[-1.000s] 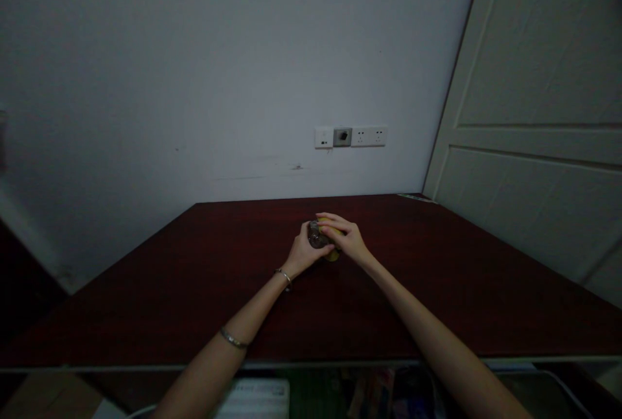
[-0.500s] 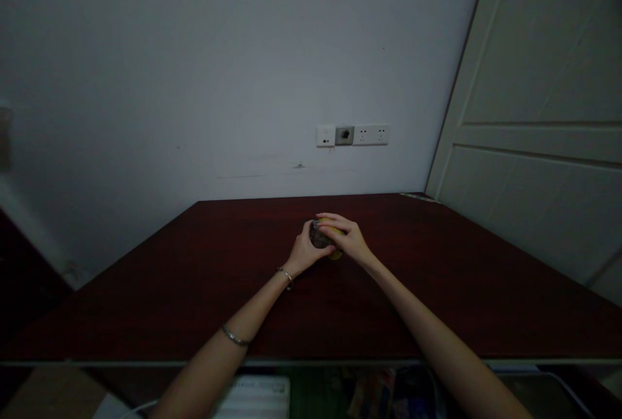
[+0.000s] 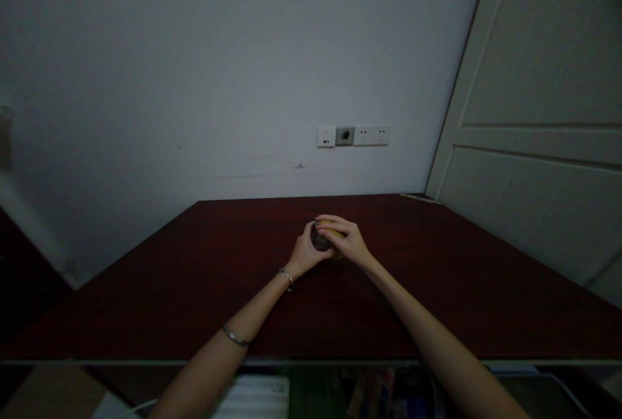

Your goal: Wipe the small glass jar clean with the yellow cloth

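Observation:
Both my hands meet over the middle of a dark red table (image 3: 194,289). My left hand (image 3: 305,254) is curled round a small dark grey object (image 3: 319,239), and my right hand (image 3: 350,242) is wrapped over a yellow piece (image 3: 333,232) joined to it. The dim light hides what the object is. Most of it is covered by my fingers. My left arm wears a bracelet at the wrist and a second band higher up.
A white wall with a row of sockets (image 3: 353,136) stands behind the table. A pale panelled door (image 3: 544,121) closes the right side. Below the table's near edge lie a white box (image 3: 257,398) and some dark clutter.
My hands have closed a little tighter round the object and hide more of the yellow piece. Their place on the table is almost the same.

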A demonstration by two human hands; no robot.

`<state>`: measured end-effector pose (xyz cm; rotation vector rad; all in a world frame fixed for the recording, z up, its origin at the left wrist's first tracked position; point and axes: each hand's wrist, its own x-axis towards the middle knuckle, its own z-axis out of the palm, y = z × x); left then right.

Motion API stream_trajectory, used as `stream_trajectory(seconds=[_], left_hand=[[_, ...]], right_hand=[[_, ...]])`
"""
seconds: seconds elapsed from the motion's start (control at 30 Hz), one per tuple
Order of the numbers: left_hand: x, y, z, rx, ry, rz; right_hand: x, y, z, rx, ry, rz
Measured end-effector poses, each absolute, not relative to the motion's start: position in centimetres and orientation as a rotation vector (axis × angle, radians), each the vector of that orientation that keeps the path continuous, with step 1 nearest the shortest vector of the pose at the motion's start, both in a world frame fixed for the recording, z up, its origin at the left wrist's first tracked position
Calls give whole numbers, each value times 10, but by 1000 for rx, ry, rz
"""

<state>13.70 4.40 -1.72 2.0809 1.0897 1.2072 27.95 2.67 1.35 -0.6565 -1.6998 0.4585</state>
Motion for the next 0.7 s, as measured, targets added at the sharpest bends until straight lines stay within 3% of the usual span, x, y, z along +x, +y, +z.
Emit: stream_trajectory(seconds=[0.33, 0.7], left_hand=[[138, 41, -16, 2187, 1026, 1187], [139, 48, -22, 2153, 1132, 1206]], right_hand=[[284, 40, 10, -759, -1533, 585], [281, 29, 11, -713, -1743, 418]])
